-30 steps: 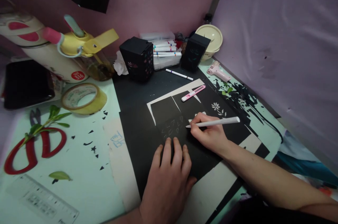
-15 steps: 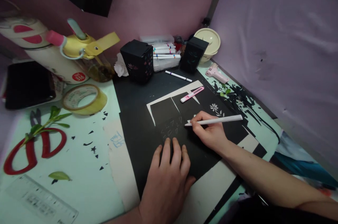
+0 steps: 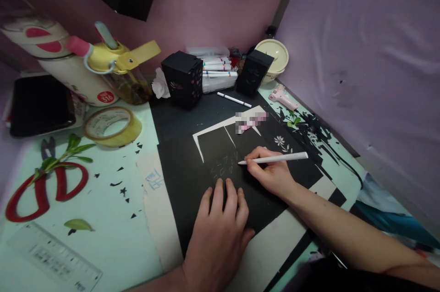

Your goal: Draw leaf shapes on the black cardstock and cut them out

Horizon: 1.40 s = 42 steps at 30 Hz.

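Observation:
My right hand [image 3: 270, 170] grips a slim white pen [image 3: 285, 157], its tip resting at or just above a sheet of black paper [image 3: 192, 191]. Faint thin outlines of small shapes show on the sheet to the left of the tip. My left hand [image 3: 222, 223] lies flat on the lower part of this sheet, fingers spread and pointing away from me. Cut-out openings with pale edges sit in the paper beyond my hands. A small white flower cut-out [image 3: 279, 140] is to the right, past my right hand.
Red-handled scissors [image 3: 37, 198], a clear ruler [image 3: 55, 255] and a tape roll [image 3: 113, 127] lie on the left. Behind stand two black boxes [image 3: 184, 79], markers [image 3: 220, 74] and a cream bowl [image 3: 275, 58]. Black paper scraps [image 3: 312, 134] lie at right.
The pen tip has shifted very slightly left, with my right hand moving along. My left hand stays flat in the same place. The whole view has shifted a little.

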{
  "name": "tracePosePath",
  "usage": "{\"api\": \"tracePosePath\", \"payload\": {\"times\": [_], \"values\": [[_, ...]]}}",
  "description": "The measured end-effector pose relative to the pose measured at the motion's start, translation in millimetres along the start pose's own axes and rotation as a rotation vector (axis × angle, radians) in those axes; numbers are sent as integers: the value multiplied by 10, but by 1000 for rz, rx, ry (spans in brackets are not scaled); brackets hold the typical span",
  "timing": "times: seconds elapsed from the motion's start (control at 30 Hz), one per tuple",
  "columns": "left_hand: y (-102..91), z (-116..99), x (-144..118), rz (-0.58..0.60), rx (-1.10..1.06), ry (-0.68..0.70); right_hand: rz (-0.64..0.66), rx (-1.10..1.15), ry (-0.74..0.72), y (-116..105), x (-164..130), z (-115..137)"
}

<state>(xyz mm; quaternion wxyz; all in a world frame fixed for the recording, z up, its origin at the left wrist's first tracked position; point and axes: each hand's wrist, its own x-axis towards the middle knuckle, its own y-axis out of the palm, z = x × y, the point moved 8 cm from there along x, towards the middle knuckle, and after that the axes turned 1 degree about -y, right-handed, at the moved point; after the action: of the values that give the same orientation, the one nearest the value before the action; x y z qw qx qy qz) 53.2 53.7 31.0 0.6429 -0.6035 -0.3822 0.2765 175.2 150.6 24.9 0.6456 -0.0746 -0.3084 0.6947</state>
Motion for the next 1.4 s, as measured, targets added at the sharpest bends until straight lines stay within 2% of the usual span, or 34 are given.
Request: {"api": "tracePosePath", "payload": {"times": [0.47, 0.53, 0.67, 0.77, 1.07, 1.23, 1.4], "values": [[15, -13, -1, 17, -3, 9, -16, -17, -23, -23, 0, 30], [19, -11, 0, 21, 2, 4, -64, -4, -26, -72, -2, 40], [26, -15, 1, 29, 12, 7, -261, 35, -59, -265, -30, 75], [31, -16, -9, 33, 15, 11, -316, 51, -104, -335, -50, 109], [47, -29, -11, 17, 43, 8, -316, 33, -157, -374, -44, 171], [28, -32, -21, 7, 60, 0, -286, 87, -102, -364, -17, 106], [15, -46, -40, -10, 77, 0, -240, 178, 31, -383, -1, 111]]}}
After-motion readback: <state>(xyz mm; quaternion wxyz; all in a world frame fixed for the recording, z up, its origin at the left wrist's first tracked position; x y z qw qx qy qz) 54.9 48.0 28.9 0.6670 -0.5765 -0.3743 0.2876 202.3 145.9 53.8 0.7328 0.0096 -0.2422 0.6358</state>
